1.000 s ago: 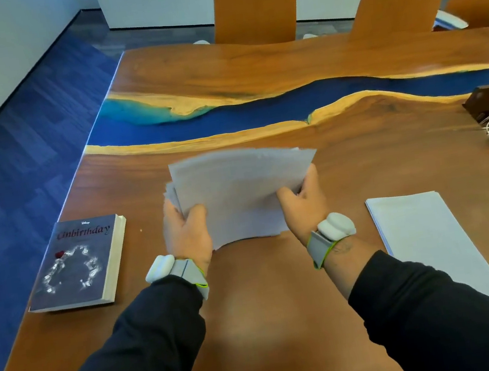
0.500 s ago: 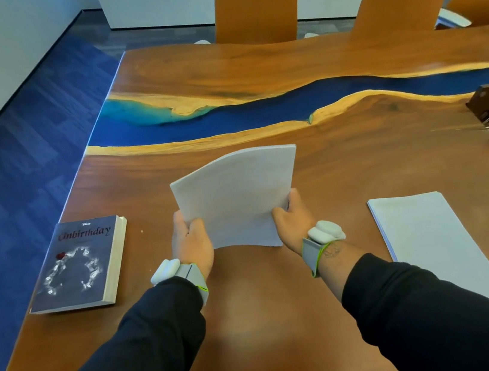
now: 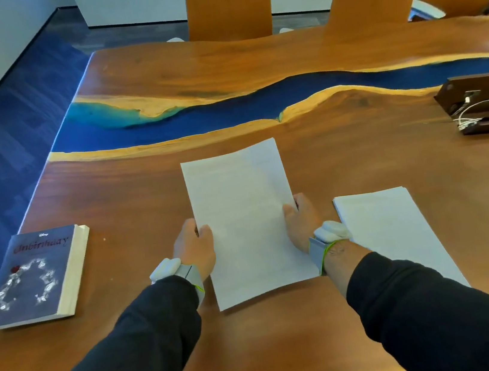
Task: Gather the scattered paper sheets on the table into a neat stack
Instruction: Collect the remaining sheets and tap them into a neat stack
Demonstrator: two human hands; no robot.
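On the wooden table with the blue resin river (image 3: 164,338), dead centre in front of me, lies the white paper stack (image 3: 246,216). Long axis runs away from me toward the blue strip, far end tipped slightly right. Edges look squared, sheets aligned, top sheet pale and blank as far as I can tell, flat on the wood or nearly so; can't tell if the near end is lifted. My left hand (image 3: 195,248) pinches the stack's left long edge, thumb on top, fingers under or behind it. My right hand (image 3: 300,224) pinches the right long edge the same way, thumb over the sheet. Both wrists carry grey bands with white pods, dark sleeves behind. Just right of my right wrist sits a second white paper pile (image 3: 397,233), flat, same heading. Well left, a dark blue paperback book (image 3: 30,278) lies cover up near the table edge. Far right, a dark brown box with white cables (image 3: 482,101).
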